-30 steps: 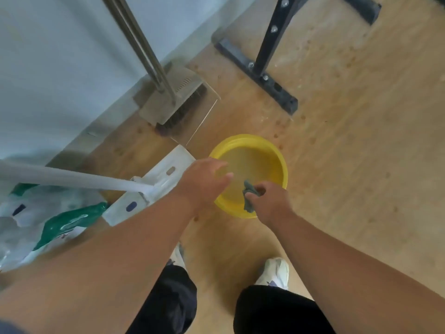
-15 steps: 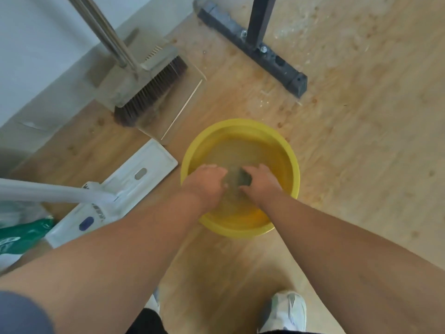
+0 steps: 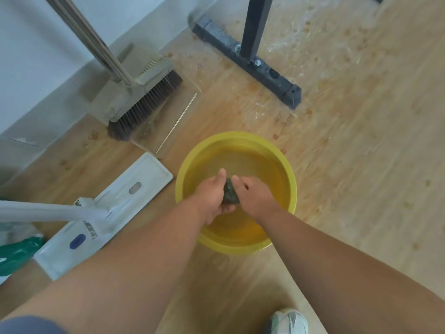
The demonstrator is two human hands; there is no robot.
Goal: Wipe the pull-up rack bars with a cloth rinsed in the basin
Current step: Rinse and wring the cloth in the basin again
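Since half a second ago the hands have closed in together, bunching the cloth (image 3: 230,192) between them over the basin (image 3: 292,186). Left hand (image 3: 213,195) and right hand (image 3: 256,196) both grip it. Rinsing step, I judge; next comes wringing it, then reaching the rack (image 3: 252,59)

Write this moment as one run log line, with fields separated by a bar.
step: rinse | both hands grip cloth | over basin | rack unwiped
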